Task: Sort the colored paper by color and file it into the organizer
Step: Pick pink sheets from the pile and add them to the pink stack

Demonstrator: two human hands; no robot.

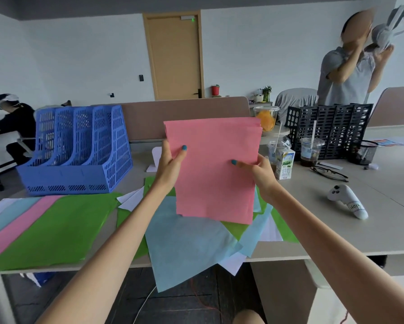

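Both hands up mid-frame, holding a stack of pink paper (215,174) upright over the counter (336,220).

Left hand (170,160): fingers (181,153) pinch the stack's left edge, thumb on the front face, the rest behind.
Right hand (257,170): same on the right edge, thumb on the front, the other fingers hidden behind the sheets.
The stack's top edges are slightly fanned; its bottom hangs just over the loose pile.

Blue organizer (79,148): left of centre, at the back of the counter, four slots. No paper visible in it.

Lower left, overlapping sheets fan along the counter edge: green sheet (56,228) on top, then a pink strip (16,228), light blue and white further left.

Below the hands is a messy pile: a large light blue sheet (184,249) hangs over the counter's front edge, with green and white sheets (132,199) poking out around it.

Right side of the frame: milk carton (285,166) just beside the right hand, lidded cup with a dark drink (310,150), glasses (329,173), white controller (347,202), mesh pen cup (363,152). A black organizer (329,129) stands behind them.
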